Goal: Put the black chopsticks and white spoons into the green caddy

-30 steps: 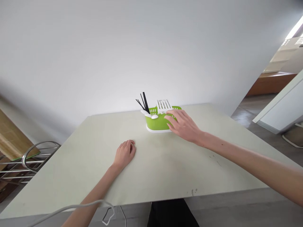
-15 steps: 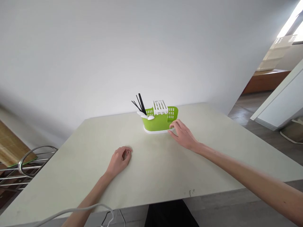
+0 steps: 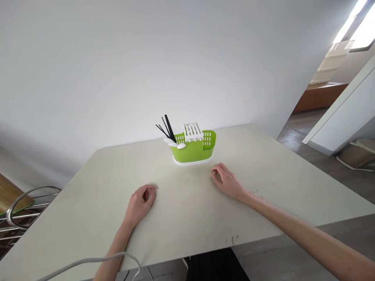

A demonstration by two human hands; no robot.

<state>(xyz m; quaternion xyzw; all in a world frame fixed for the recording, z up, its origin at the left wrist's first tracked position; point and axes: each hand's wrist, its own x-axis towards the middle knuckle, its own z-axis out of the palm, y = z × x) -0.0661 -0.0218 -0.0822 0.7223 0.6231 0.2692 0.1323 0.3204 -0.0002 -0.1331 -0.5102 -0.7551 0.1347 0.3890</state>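
A green utensil basket (image 3: 190, 153) with a white base stands near the back of the table, close to the wall. On its top edge sits a white slatted rack (image 3: 193, 132). Black chopsticks (image 3: 170, 128) lean out of its left end, and white spoons (image 3: 181, 146) hang over the rim there. My right hand (image 3: 227, 182) rests on the table just in front of the basket's right end, apart from it, fingers curled with thumb and forefinger drawn together. My left hand (image 3: 140, 205) lies on the table front left, curled the same way. Neither shows anything held.
The pale table (image 3: 181, 226) runs up to a white wall (image 3: 175, 70). A grey cable (image 3: 88, 260) crosses the front left edge. A metal rack (image 3: 27, 212) stands at the left, beside the table. Beyond the right side, a doorway shows a grey floor.
My right hand has drawn back from the basket's right front toward me, its fingers curling closer together. My left hand keeps its curled pose. The whole view has shifted slightly.
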